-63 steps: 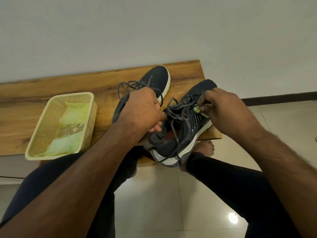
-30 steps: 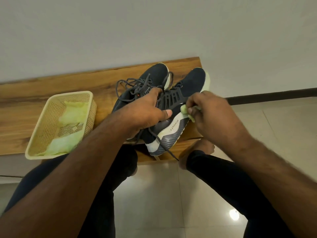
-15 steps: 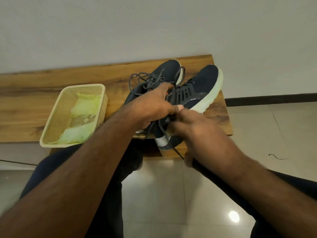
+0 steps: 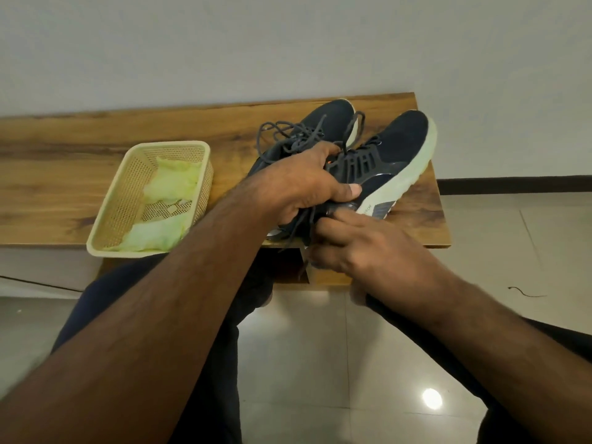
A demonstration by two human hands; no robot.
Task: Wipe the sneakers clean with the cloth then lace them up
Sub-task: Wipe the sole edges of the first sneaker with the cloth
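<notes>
A wooden worktop [image 4: 80,174] carries a yellow basket [image 4: 105,225] of pale green cloths [image 4: 169,184] and two dark sneakers [image 4: 400,145] side by side at its right end. The left hand [image 4: 301,184] grips the nearer sneaker's collar, fingers curled round it. The right hand [image 4: 362,245] curls at that sneaker's heel; whether it holds a cloth cannot be told.

1. I see the bench [image 4: 64,174] against the wall, at twelve o'clock from my knees.
2. The basket [image 4: 105,232] sits at nine o'clock of the two sneakers [image 4: 403,139], cloths [image 4: 169,184] inside.
3. My left hand [image 4: 301,184] lies on the sneakers; my right hand [image 4: 362,248] is at their five o'clock.
</notes>
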